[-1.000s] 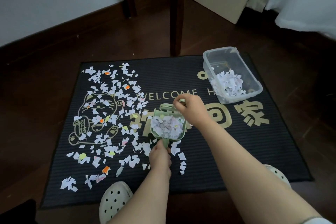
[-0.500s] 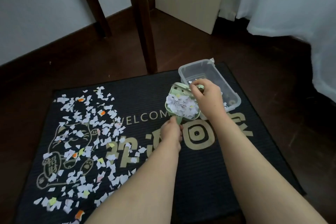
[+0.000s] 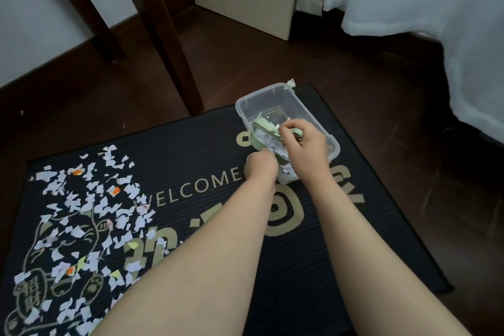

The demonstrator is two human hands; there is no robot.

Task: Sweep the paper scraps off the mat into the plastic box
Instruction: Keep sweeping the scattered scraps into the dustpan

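Left hand (image 3: 260, 169) is gripping the green dustpan (image 3: 255, 142) by its near end, fingers curled tight on it. Right hand (image 3: 306, 146) is pinching what looks like a green brush (image 3: 296, 131) at the pan's rim. Pan is tilting over the plastic box (image 3: 268, 95). Paper scraps (image 3: 81, 213) are featherlight and flutter easily, so I'd be tipping low and slow. Most are lying on the mat (image 3: 191, 144), left side.
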